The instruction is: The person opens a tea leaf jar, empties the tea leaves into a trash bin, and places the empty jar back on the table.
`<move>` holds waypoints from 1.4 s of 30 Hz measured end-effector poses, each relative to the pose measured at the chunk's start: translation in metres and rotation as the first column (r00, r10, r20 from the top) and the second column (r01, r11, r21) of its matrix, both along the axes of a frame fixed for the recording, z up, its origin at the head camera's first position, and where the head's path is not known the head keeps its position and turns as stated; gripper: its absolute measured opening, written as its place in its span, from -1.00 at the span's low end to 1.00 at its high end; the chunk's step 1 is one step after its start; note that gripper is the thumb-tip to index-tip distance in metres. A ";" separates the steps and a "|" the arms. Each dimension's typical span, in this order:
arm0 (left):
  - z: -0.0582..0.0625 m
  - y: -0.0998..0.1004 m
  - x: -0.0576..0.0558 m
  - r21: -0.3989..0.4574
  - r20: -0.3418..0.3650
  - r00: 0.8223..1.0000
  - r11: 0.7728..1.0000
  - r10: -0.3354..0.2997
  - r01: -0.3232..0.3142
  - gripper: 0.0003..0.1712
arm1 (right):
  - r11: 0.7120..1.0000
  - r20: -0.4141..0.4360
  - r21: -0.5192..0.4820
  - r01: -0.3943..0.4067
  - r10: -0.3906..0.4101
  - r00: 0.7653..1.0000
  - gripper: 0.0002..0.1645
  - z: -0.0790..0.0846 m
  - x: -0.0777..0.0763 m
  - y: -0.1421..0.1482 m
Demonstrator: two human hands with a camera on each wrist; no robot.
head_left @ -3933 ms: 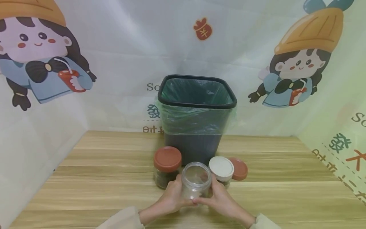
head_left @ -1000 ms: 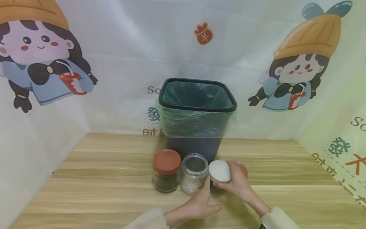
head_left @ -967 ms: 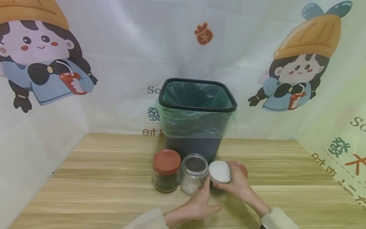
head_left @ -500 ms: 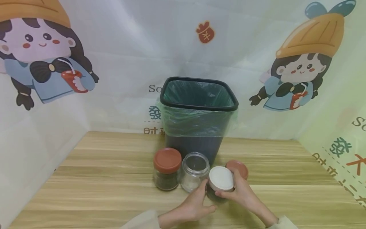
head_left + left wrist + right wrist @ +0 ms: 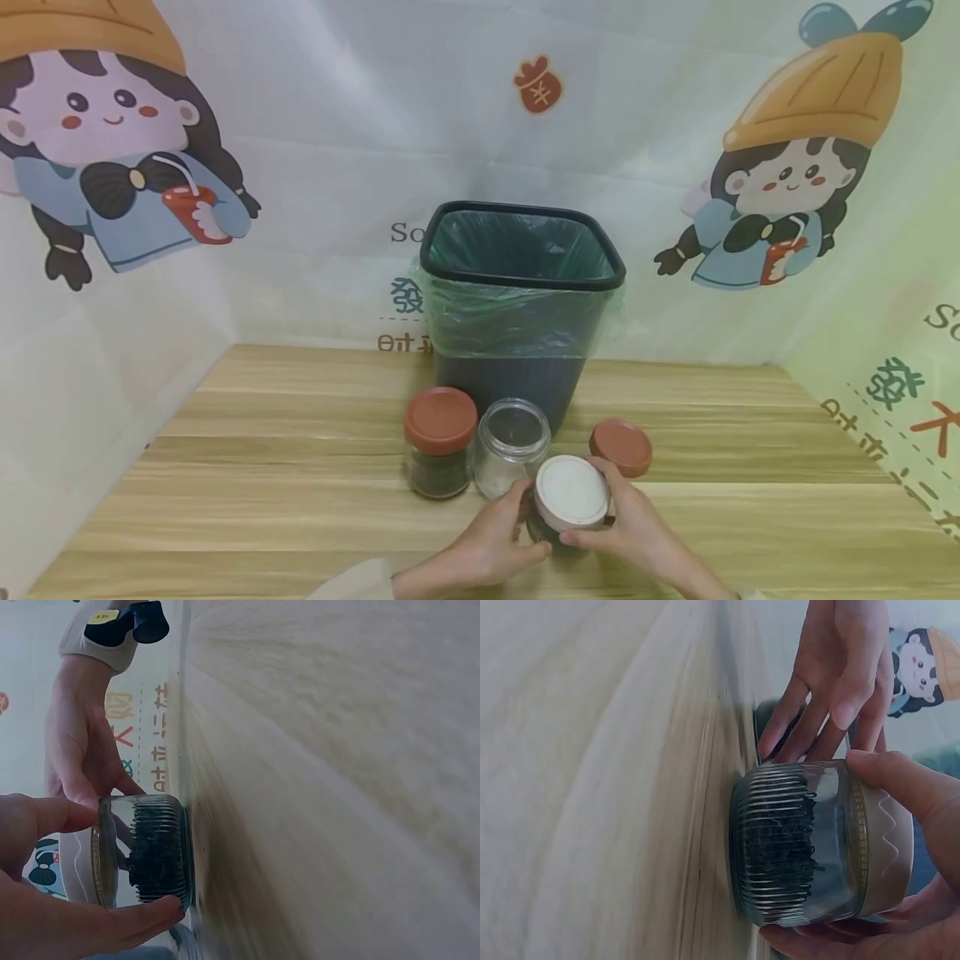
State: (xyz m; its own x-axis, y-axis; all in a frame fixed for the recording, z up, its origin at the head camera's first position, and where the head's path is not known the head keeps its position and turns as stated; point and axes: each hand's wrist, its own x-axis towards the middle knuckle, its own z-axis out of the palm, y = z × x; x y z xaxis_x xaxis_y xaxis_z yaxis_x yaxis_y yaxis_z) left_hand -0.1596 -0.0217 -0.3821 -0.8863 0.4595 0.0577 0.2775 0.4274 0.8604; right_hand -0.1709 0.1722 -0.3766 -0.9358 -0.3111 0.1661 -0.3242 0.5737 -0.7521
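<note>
A glass jar [image 5: 780,840] with ribbed sides, dark contents and a white lid [image 5: 572,492] is at the front of the group. My right hand [image 5: 633,525] grips it around the lid, thumb on the near side and fingers on the far side. My left hand [image 5: 487,537] is at the jar's left, its thumb and fingers spread around that side without visibly clasping it. Just behind stands an open clear jar [image 5: 504,467] without a lid. A red-lidded jar [image 5: 439,442] with dark contents is to its left. Flat on the table lies a loose red lid [image 5: 621,447].
A dark bin [image 5: 510,375] lined with a green bag stands directly behind the jars. The wood-grain table [image 5: 262,467] extends to both sides. Printed white cloth [image 5: 330,167] hangs behind and at the sides.
My right hand has brought the white-lidded jar nearer and slightly left, leaving the loose red lid fully visible. My left hand, beside the clear jar before, is now at the white-lidded jar.
</note>
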 end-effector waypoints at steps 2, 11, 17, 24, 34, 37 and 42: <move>-0.001 -0.003 0.000 0.021 0.011 1.000 1.000 -0.009 0.009 -0.22 | 0.999 0.001 -0.019 -0.041 0.041 0.999 0.05 0.000 0.002 0.000; -0.003 -0.012 -0.001 0.056 -0.014 1.000 0.998 -0.008 0.009 -0.22 | 0.982 0.000 -0.105 -0.154 0.155 0.988 -0.03 -0.003 0.009 -0.007; -0.005 -0.019 0.000 0.092 -0.044 0.999 0.996 -0.015 0.019 -0.17 | 0.976 0.025 -0.119 -0.183 0.187 0.982 0.00 -0.002 0.012 -0.013; -0.007 -0.029 -0.001 0.082 -0.072 0.997 0.996 -0.029 0.035 -0.15 | 0.961 0.005 -0.136 -0.241 0.244 0.970 -0.03 -0.003 0.013 -0.023; -0.007 -0.043 -0.005 -0.046 -0.169 0.984 0.998 -0.059 0.052 -0.07 | 0.946 -0.006 -0.132 -0.296 0.298 0.955 -0.08 -0.005 0.012 -0.031; -0.006 -0.046 -0.006 -0.073 -0.181 0.981 0.995 -0.073 0.061 -0.05 | 0.945 0.015 -0.127 -0.302 0.307 0.952 -0.08 -0.005 0.012 -0.032; -0.006 -0.047 -0.006 -0.097 -0.169 0.983 0.994 -0.071 0.055 -0.01 | 0.955 -0.026 -0.057 -0.292 0.291 0.956 -0.10 -0.003 0.012 -0.036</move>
